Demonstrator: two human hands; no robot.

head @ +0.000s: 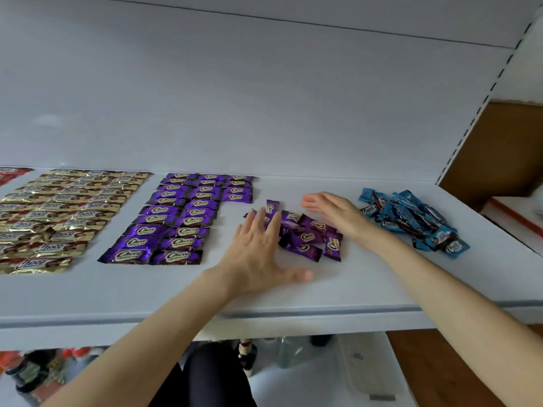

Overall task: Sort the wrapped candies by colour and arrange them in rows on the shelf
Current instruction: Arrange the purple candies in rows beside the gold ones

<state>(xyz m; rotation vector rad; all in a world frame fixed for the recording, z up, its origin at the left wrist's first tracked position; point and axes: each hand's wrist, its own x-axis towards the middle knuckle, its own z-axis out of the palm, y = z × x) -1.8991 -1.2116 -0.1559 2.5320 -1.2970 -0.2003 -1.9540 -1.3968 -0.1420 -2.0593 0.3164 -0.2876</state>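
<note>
loose heap of purple foil-wrapped candies (311, 237) on the white shelf (367, 277) between the hands: left hand (260, 257) fingers spread over its left edge, right hand (338, 214) fingers straight, together, at its right.

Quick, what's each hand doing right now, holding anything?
Left hand: open, fingers straight against the loose purple candies, holding nothing.
Right hand: open, fingers straight on the pile's other side, holding nothing.
</note>
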